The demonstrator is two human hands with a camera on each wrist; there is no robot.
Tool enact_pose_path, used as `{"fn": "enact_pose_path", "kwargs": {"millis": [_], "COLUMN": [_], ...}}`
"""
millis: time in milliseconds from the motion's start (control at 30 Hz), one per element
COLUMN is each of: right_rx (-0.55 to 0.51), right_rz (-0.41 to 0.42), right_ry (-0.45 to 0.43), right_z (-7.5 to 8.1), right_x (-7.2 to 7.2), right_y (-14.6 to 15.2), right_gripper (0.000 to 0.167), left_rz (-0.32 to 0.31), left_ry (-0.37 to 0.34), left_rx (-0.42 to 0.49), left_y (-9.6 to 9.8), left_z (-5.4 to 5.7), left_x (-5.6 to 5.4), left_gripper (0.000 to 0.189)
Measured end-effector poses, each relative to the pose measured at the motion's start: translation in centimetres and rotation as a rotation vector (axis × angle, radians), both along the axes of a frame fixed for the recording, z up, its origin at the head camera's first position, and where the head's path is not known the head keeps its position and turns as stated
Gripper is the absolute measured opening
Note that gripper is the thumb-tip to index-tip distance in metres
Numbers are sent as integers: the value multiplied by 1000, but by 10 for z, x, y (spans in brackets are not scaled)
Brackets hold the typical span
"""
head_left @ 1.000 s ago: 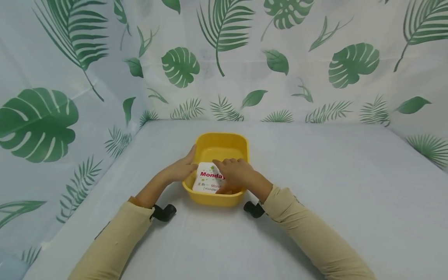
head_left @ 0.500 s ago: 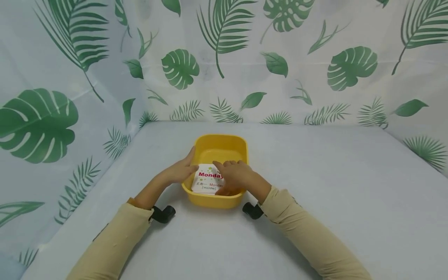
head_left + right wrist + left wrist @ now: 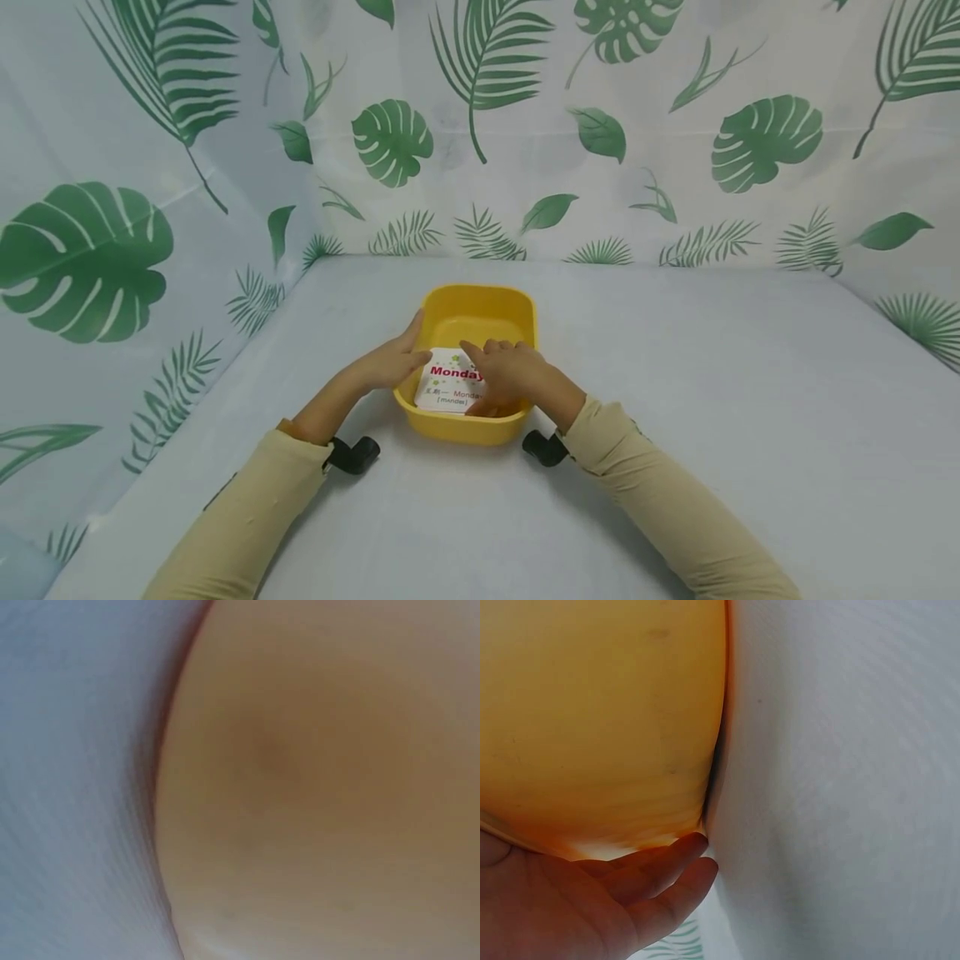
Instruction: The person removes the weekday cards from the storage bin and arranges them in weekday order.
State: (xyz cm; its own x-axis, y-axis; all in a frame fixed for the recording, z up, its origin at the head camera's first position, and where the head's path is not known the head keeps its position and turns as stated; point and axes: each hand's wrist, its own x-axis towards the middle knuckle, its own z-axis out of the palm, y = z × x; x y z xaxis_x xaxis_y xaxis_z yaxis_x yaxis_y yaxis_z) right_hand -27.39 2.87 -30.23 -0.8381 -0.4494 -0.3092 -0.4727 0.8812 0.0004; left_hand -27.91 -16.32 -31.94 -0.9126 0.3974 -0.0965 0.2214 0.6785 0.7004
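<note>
1 risk: Monday card (image 3: 446, 385) could snag on wall of yellow bin (image 3: 465, 430) if right hand (image 3: 510, 375) drags covered edge; bin could skid if left hand (image 3: 387, 365) lets go. Bin sits on worktop (image 3: 712, 375), card face up in near half. Left hand pinches side rim, thumb over; right hand's grip hidden, can't tell.

A screened-off tabletop nook, shown by the leaf-printed sheets (image 3: 540, 167) enclosing a pale table (image 3: 712, 375).
</note>
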Motion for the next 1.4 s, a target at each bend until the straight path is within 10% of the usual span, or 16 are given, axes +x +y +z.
{"fn": "enact_pose_path", "kwargs": {"millis": [567, 1400], "right_rx": [-12, -76], "right_rz": [-41, 84], "right_ry": [-70, 181], "right_z": [1, -5], "right_x": [-6, 8], "right_y": [-1, 4], "right_gripper": [103, 94], "left_rz": [31, 30], "left_ry": [-24, -9], "left_rx": [-37, -39], "left_y": [0, 3], "left_z": [0, 2], "left_x": [-3, 1], "left_gripper": [74, 80]}}
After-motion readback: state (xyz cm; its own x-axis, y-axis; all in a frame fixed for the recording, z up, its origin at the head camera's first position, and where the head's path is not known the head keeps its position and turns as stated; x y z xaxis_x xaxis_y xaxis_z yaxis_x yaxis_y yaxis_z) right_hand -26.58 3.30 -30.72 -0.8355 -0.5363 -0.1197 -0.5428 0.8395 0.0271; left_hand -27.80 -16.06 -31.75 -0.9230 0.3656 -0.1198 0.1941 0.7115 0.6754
